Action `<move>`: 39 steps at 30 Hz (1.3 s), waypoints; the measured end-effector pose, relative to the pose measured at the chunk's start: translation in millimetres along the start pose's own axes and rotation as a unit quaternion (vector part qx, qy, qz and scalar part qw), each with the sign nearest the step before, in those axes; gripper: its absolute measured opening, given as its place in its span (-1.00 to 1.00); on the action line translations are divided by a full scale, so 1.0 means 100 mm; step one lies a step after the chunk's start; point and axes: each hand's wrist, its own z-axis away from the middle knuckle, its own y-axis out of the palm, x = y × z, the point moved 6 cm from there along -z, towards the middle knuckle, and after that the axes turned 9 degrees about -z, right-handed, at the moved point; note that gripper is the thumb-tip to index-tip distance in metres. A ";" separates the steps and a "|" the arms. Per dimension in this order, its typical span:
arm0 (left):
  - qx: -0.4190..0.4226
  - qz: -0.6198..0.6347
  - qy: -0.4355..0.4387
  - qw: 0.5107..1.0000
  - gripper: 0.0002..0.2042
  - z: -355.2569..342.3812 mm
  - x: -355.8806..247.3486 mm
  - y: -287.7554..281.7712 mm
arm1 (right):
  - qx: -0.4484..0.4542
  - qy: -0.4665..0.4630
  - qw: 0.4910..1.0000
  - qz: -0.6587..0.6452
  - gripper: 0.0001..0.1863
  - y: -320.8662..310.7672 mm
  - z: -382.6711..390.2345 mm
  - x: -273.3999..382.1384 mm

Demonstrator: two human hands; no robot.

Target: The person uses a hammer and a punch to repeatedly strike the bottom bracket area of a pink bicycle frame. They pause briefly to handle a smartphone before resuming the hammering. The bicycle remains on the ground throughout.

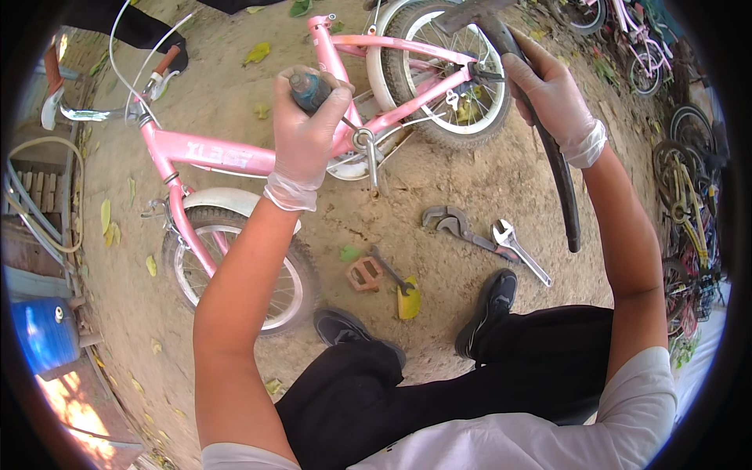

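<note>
With translucent gloves on, we work over a pink bike (235,157) lying on its side in the dirt. Our left hand (304,129) is curled fully around the dark handle of a screwdriver (311,91), thumb pressed along it; the shaft slants down to the right of the fist toward the crank (373,174). Whether the tip touches metal we cannot tell. Our right hand (552,98), fingers wrapped about the shaft, grips a hammer (558,168), its head above and left of the knuckles and its handle's end hanging below the wrist.

The bike's rear wheel (450,74) lies between our two hands, at upper center; its front wheel (247,270) shows beside our left forearm, and its handlebar (94,115) is well to the left of that fist. Below our right hand, a pipe wrench (460,229) and an adjustable wrench (522,252) lie together on the ground. Below and right of our left hand are an orange pedal (364,273) and a small spanner (393,269), its end at a yellow leaf (408,301).
</note>
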 end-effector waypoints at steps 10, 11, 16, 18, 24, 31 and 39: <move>0.032 0.016 -0.008 0.999 -0.66 0.09 -0.04 0.07 | 0.003 -0.008 1.000 0.019 -0.38 0.01 0.05 0.04; 0.031 0.020 -0.005 0.999 -0.65 0.11 -0.04 0.07 | 0.003 -0.011 1.000 0.021 -0.38 0.01 0.05 0.05; 0.044 0.015 0.007 0.999 -0.65 0.13 -0.09 0.08 | 0.013 -0.009 1.000 0.015 -0.37 0.04 0.06 0.04; 0.047 0.015 0.006 0.999 -0.65 0.15 -0.09 0.10 | 0.015 -0.006 1.000 0.014 -0.38 0.06 0.06 0.03; 0.063 -0.023 0.033 0.997 -0.67 0.38 -0.11 0.07 | 0.062 -0.049 0.995 0.066 -0.40 0.14 0.13 0.21; 0.126 -0.201 0.035 0.971 -0.55 0.86 -0.15 -0.27 | 0.235 -0.212 0.937 0.146 -0.43 0.47 0.60 0.60; 0.115 -0.202 0.105 0.967 -0.53 0.97 -0.10 -0.30 | 0.369 -0.189 0.877 0.242 -0.29 0.91 1.40 0.39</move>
